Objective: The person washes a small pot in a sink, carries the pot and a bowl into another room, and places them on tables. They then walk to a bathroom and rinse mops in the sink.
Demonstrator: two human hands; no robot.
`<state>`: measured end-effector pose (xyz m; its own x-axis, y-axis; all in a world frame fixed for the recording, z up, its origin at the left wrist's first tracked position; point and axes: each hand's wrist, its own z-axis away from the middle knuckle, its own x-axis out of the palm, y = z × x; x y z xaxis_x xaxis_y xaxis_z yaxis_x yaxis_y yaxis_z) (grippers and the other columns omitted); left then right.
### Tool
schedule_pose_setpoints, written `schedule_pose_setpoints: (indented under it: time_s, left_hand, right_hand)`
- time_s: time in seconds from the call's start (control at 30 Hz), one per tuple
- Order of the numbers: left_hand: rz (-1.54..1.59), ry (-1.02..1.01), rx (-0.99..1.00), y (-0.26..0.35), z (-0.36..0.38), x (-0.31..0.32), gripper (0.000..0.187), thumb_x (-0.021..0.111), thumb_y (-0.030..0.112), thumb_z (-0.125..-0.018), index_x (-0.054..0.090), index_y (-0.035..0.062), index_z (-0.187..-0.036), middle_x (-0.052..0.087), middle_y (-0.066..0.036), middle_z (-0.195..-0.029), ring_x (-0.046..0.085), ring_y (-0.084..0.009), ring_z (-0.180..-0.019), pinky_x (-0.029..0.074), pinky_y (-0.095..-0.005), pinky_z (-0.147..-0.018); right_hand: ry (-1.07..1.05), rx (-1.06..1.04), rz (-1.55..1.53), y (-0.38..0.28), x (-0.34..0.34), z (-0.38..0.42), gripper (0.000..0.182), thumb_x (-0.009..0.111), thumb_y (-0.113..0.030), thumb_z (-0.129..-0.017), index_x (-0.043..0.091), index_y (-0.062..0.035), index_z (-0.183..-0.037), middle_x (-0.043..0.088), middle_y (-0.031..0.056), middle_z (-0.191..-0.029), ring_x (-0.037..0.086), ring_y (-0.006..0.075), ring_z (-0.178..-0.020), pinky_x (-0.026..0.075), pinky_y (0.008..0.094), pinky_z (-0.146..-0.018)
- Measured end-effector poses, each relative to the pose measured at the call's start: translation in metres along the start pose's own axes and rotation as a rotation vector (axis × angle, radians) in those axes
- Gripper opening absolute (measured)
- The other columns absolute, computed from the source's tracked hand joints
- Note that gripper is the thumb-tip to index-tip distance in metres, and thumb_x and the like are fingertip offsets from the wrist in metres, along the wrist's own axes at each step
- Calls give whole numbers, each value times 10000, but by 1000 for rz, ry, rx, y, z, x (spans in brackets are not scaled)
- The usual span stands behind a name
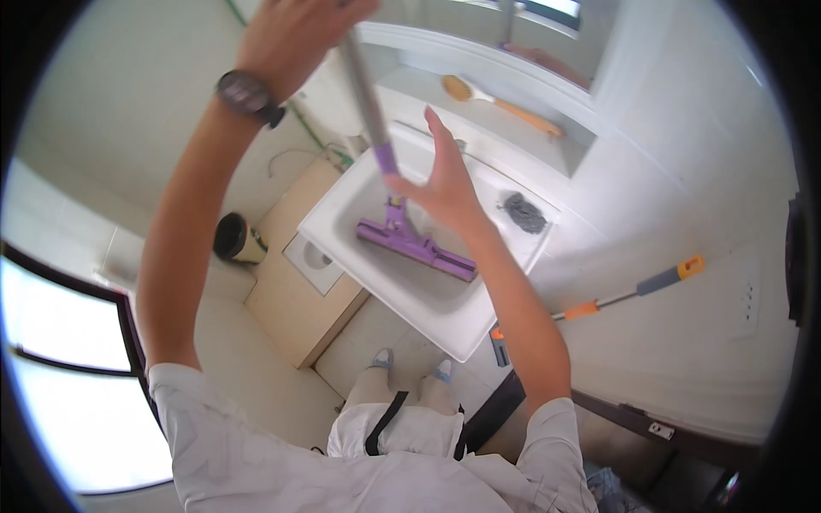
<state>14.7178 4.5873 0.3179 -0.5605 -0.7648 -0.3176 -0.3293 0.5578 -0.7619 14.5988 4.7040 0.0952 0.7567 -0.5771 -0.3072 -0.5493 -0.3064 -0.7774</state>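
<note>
A sponge mop (416, 245) with a purple head and a grey pole stands in the white sink (321, 224), its head down in the basin. High up, at the frame's top edge, my left hand (299, 38) grips the pole; some of its fingers are cut off by the edge. A dark watch sits on that wrist. Lower down, my right hand (445, 184) is open beside the pole, fingers stretched upward. Its thumb overlaps the purple sleeve just above the mop head.
A dark scouring pad (523, 213) lies on the sink's right ledge. On the wall shelf rests a wooden-handled brush (505, 106). An orange-and-grey handled tool (629, 292) leans at right. A dark-mouthed container (239, 238) stands left of the squat toilet (314, 263).
</note>
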Motion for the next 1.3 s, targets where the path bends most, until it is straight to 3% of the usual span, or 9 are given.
schedule_pose_setpoints:
  time_s: [0.1, 0.2, 0.33, 0.53, 0.87, 1.03, 1.17, 1.23, 1.3]
  left_hand:
    - [-47, 21, 58, -10, 18, -4, 163, 665, 85, -775, 570, 153, -888, 538, -43, -1025, 494, -222, -1191, 257, -527, -1182]
    - [229, 165, -64, -2, 61, -51, 350, 658, 60, -761, 586, 169, -1086, 529, -79, -1190, 438, -279, -1285, 257, -531, -1186]
    - [262, 172, -524, 64, 237, -143, 340, 663, 60, -674, 660, 161, -999, 673, -51, -1121, 635, -275, -1090, 496, -472, -978]
    - [123, -805, -1498, 331, 522, -220, 612, 593, 216, -899, 371, 40, -1441, 359, -124, -1525, 286, -304, -1435, 230, -486, -1169]
    - [696, -1933, -1652, 549, 552, -306, 897, 651, 310, -818, 172, 30, -1523, 160, -168, -1603, 143, -286, -1491, 213, -466, -1179]
    - [425, -1586, -1406, 531, 562, -266, 967, 660, 317, -801, 107, -9, -1524, 81, -189, -1611, 92, -308, -1497, 205, -460, -1186]
    - [380, -1240, -1711, 599, 591, -216, 756, 621, 270, -832, 316, 16, -1475, 344, -235, -1510, 296, -376, -1418, 337, -479, -1107]
    - [1411, -1769, -1678, 571, 611, -233, 451, 579, 222, -873, 578, 104, -1308, 585, -222, -1292, 520, -382, -1237, 426, -459, -1017]
    - [1205, -1736, -1525, 553, 614, -271, 259, 623, 164, -854, 700, 121, -1097, 712, -169, -1014, 676, -308, -964, 517, -401, -867]
  right_hand:
    - [-158, 209, -199, -17, 58, -56, 529, 728, -376, -841, 589, 32, -1148, 696, 170, -883, 694, 269, -781, 546, 363, -745]
    - [21, 186, -172, 8, 92, -68, 390, 650, -413, -916, 576, -40, -833, 549, 24, -544, 545, 149, -486, 447, 331, -498]
    - [38, 184, -304, -3, 77, -60, 315, 670, -311, -928, 571, -12, -920, 514, 0, -578, 483, 81, -501, 384, 238, -486]
    - [-31, 197, -243, -2, 80, -59, 306, 647, -290, -943, 556, -3, -997, 515, 10, -597, 497, 90, -557, 443, 245, -579]
    - [-23, 186, -288, 12, 83, -72, 198, 591, -205, -976, 518, -22, -994, 468, 22, -614, 493, 124, -590, 525, 337, -695]
    - [-47, 185, -275, 18, 86, -71, 220, 593, -210, -975, 495, -15, -1007, 464, 22, -626, 488, 121, -589, 518, 329, -681]
    - [-13, 185, -269, 10, 85, -70, 239, 596, -217, -974, 495, -4, -1011, 459, 22, -613, 489, 118, -584, 517, 326, -679]
    - [-9, 201, -257, 4, 82, -70, 244, 600, -217, -972, 497, 0, -1015, 461, 22, -611, 487, 116, -580, 515, 324, -676]
    - [21, 225, -262, 0, 84, -69, 260, 607, -222, -969, 503, 10, -1024, 471, 23, -612, 482, 111, -568, 508, 315, -667]
